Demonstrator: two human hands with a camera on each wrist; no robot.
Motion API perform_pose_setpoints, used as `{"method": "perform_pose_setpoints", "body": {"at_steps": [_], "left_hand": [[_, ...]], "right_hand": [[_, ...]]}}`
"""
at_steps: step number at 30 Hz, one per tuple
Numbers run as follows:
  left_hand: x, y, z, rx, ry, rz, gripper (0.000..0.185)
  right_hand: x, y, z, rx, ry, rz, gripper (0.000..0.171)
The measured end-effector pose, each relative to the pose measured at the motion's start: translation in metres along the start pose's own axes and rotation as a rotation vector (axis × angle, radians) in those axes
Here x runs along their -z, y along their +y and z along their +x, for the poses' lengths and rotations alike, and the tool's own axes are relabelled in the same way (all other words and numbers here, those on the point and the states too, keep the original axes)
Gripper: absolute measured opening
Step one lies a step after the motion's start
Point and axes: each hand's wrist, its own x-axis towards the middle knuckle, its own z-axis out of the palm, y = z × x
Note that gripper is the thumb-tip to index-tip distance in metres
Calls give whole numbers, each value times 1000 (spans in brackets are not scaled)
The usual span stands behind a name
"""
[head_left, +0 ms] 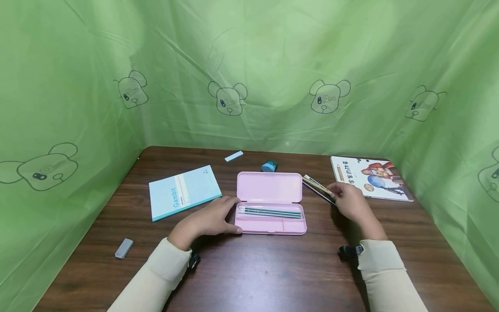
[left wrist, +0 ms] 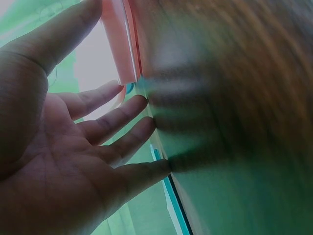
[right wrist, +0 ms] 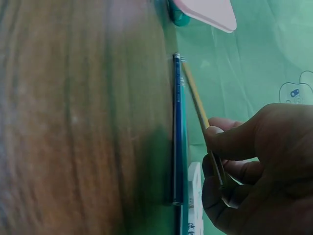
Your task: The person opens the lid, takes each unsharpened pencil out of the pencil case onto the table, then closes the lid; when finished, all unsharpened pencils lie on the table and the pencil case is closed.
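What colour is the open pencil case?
Pink: the pencil case, clearest in the head view.

A pink pencil case (head_left: 270,203) is lying open mid-table, pencils (head_left: 270,211) inside; more pencils (head_left: 317,187) are lying just right of it.

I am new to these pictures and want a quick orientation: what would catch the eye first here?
First the open pink pencil case in the middle of the brown table, with pencils lying in its tray. The left hand rests against its left end, while the right hand pinches a yellow pencil just to its right. Green cloth with bear drawings walls in the table.
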Motion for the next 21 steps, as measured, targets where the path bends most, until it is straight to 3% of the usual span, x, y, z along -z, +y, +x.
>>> {"method": "perform_pose_setpoints", "body": {"at_steps": [13,21], "left_hand": [[0,1,0,5,0,-3,92],[0,1,0,1,0,2,92]], "right_hand": [[-3,3,0,-30,-74,-26,21],[-3,4,-1,-21,-74,-35,21]]}}
